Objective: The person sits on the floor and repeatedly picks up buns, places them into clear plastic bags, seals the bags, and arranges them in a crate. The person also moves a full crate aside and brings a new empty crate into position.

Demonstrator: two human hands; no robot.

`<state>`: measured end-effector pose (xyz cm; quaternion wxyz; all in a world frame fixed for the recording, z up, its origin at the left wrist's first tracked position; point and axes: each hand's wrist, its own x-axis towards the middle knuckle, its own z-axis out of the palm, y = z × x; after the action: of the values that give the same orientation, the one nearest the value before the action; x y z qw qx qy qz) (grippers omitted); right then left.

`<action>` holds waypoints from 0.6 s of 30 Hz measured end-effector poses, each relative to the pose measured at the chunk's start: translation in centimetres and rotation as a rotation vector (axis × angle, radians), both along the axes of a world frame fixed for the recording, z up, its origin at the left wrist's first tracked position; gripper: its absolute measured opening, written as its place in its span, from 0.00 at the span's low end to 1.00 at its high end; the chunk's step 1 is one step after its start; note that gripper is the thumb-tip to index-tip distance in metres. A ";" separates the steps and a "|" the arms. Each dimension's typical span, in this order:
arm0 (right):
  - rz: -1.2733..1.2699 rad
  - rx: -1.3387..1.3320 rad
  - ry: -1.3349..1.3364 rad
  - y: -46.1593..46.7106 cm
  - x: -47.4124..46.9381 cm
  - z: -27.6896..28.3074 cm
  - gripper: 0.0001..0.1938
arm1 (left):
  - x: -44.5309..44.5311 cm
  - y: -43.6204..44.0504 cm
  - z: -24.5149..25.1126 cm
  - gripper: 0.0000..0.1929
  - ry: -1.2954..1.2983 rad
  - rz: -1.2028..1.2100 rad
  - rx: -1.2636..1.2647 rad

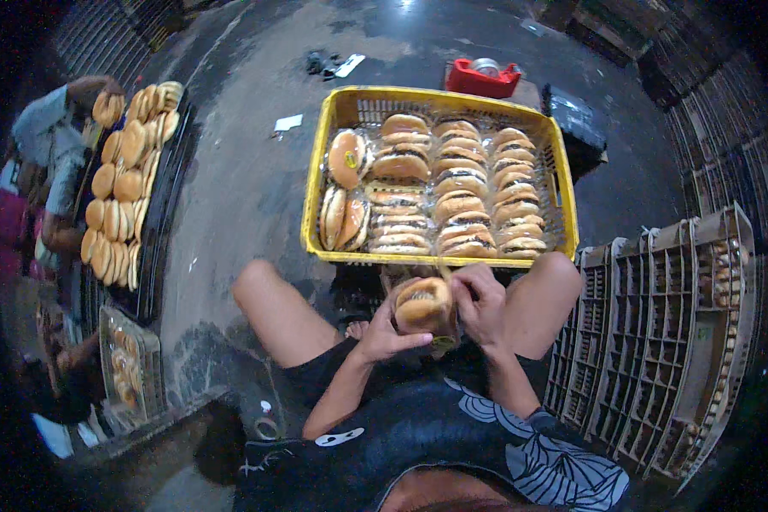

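A filled bun point(420, 304) in a clear plastic bag rests in my left hand point(384, 336), between my knees. My fingers and thumb cup it from the left and below, and dark filling shows at its split. On the other side, my right hand point(481, 304) has its fingers curled at the edge of the plastic bag point(448, 326); the exact pinch is partly hidden. Just beyond both hands stands a yellow plastic crate point(312, 185). Inside it, bagged filled buns point(461, 185) stand in rows, with a few looser ones point(345, 217) at its left side.
A red tape dispenser point(483, 80) sits behind the crate, near a black box point(573, 118). Stacked crates point(640, 333) rise at my right. Leftward, another person point(51, 147) handles buns beside a tray of unwrapped buns point(128, 185). A smaller crate point(157, 365) holds more buns.
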<state>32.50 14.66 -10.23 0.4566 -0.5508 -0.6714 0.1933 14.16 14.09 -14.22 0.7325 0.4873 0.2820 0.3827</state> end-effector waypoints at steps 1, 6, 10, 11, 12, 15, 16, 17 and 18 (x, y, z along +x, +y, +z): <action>-0.056 -0.116 0.184 -0.3 0.2 0.3 0.07 | -0.3 -0.4 0.1 0.47 -0.020 -0.012 -0.082; 0.281 -0.379 0.725 -1.7 1.1 1.9 0.09 | -1.2 1.0 1.8 0.51 -0.235 -0.008 -0.079; 0.375 -0.742 1.078 -1.4 0.1 1.6 0.10 | -1.8 2.8 4.2 0.35 -0.218 -0.228 -0.173; 0.289 -0.979 1.094 -1.2 0.0 1.7 0.10 | -2.0 2.8 4.8 0.32 -0.220 -0.223 -0.121; 0.327 -0.963 1.081 -0.8 -0.8 1.4 0.10 | -1.2 2.9 5.0 0.29 -0.118 -0.111 0.209; 0.288 -0.673 0.928 -0.2 -1.9 1.8 0.11 | -0.1 2.0 5.6 0.26 -0.194 0.071 -0.035; 0.203 -0.614 0.868 -0.2 -2.1 2.2 0.11 | -0.1 2.1 5.7 0.21 -0.219 0.111 -0.093; 0.080 -0.620 0.777 -0.2 -2.2 2.6 0.11 | 0.0 1.9 5.7 0.20 -0.201 0.162 -0.034; 0.069 -0.172 0.541 -0.4 -2.1 3.1 0.08 | 0.1 1.8 5.6 0.19 -0.150 0.159 0.023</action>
<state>30.38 14.29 -7.14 0.5639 -0.4926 -0.5249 0.4049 14.25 15.94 -8.65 0.7133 0.4419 0.2597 0.4780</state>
